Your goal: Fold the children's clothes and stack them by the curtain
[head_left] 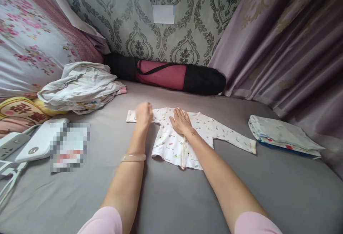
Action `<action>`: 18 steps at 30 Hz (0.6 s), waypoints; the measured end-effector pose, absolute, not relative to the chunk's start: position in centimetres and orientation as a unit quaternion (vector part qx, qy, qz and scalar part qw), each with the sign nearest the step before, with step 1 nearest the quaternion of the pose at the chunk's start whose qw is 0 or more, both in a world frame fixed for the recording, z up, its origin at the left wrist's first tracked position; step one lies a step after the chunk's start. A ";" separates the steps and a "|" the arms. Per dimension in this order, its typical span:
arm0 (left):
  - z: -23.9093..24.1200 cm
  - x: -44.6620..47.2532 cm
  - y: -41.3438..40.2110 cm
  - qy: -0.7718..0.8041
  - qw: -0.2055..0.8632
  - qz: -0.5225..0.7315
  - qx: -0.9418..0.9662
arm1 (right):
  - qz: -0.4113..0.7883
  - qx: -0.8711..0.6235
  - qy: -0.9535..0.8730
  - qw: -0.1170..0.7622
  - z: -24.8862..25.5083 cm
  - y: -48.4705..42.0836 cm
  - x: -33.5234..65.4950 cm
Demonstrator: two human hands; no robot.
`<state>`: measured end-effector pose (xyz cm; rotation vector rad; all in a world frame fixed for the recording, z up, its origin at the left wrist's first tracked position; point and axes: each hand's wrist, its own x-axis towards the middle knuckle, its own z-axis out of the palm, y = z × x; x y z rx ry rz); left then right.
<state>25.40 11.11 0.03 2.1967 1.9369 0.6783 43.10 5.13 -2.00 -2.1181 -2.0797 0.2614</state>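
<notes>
A small white baby shirt [171, 141] with a little printed pattern lies spread on the grey sheet, its sleeves stretched out to both sides. My right hand [181, 121] rests flat on the upper chest of the shirt, fingers extended. Over the sleeve on the left is my left hand [144, 113], blurred by motion; its fingers look curled, but whether they pinch the cloth I cannot tell. A pale bangle [133, 158] circles my left forearm.
Folded clothes [284, 134] lie on the right; a crumpled white cloth pile [80, 85] is at the back left. A black and red rolled bag [163, 74] lies along the wall. On the left are a white box [40, 143], a power strip [12, 144] and a blurred-out packet [70, 147].
</notes>
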 end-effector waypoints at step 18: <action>-2.0 25.8 10.7 0.689 0.110 0.043 0.715 | 0.081 -0.709 -0.698 0.070 -2.1 5.3 43.2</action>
